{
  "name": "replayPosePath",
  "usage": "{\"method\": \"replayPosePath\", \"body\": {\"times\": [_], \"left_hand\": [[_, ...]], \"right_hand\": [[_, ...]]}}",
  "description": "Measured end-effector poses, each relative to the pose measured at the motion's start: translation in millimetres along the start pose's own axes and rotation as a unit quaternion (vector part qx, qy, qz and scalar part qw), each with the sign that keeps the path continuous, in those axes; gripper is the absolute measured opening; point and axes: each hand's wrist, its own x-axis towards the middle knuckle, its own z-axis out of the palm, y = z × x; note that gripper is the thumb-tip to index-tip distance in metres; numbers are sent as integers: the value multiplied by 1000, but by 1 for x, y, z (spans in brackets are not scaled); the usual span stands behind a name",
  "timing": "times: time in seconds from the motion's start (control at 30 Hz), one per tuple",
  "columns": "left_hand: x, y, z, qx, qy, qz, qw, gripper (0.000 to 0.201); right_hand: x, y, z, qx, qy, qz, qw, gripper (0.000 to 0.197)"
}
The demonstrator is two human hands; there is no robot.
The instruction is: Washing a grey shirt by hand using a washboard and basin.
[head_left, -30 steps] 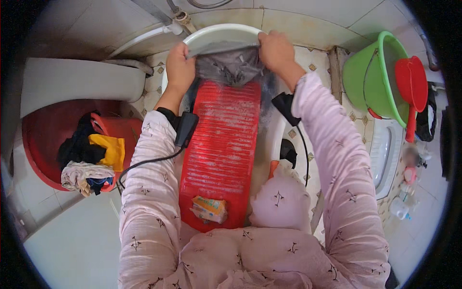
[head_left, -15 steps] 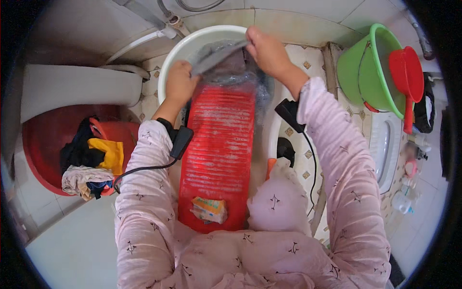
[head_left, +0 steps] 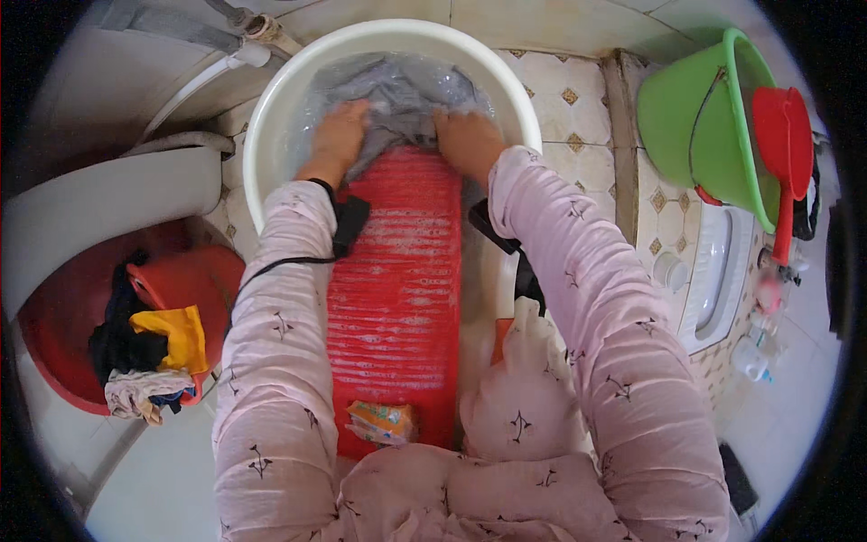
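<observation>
A white basin [head_left: 262, 135] of water stands before me, with a soaked grey cloth garment [head_left: 397, 90] spread in its far part. My left hand [head_left: 339, 135] is closed on the garment's left side. On its right side, my right hand [head_left: 465, 140] grips the cloth, its fingertips partly hidden in the folds and water. Between my forearms a red ridged washboard [head_left: 395, 262] leans from the basin toward my lap, wet with suds. Near its lower end lies a bar of soap in a torn orange-and-white wrapper [head_left: 382, 422].
At left, a red tub [head_left: 54, 334] holds a red container with black, yellow and pale clothes [head_left: 144, 352]. A green bucket [head_left: 673, 126] with a red ladle [head_left: 784, 144] stands at right, by a squat toilet [head_left: 720, 271]. Pipes [head_left: 253, 41] run along the wall.
Both hands have lowered the grey garment from above the basin into the water. The view has shifted a little, and the right hand has come down and nearer.
</observation>
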Motion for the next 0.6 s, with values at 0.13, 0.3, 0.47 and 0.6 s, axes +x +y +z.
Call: {"method": "replayPosePath", "body": {"times": [0.13, 0.3, 0.47, 0.6], "left_hand": [[1, -23, -5, 36, -76, -31, 996, 27], [-12, -38, -27, -77, 76, 49, 993, 21], [-32, -47, -95, -277, 248, -103, 923, 21], [-53, -48, -179, -538, 370, -104, 750, 15]], "right_hand": [[20, 6, 9, -16, -51, -5, 999, 26], [19, 20, -9, 36, 87, 14, 995, 21], [-5, -4, -109, 92, 218, 74, 969, 21], [-14, 1, -175, 169, 453, -75, 872, 20]]}}
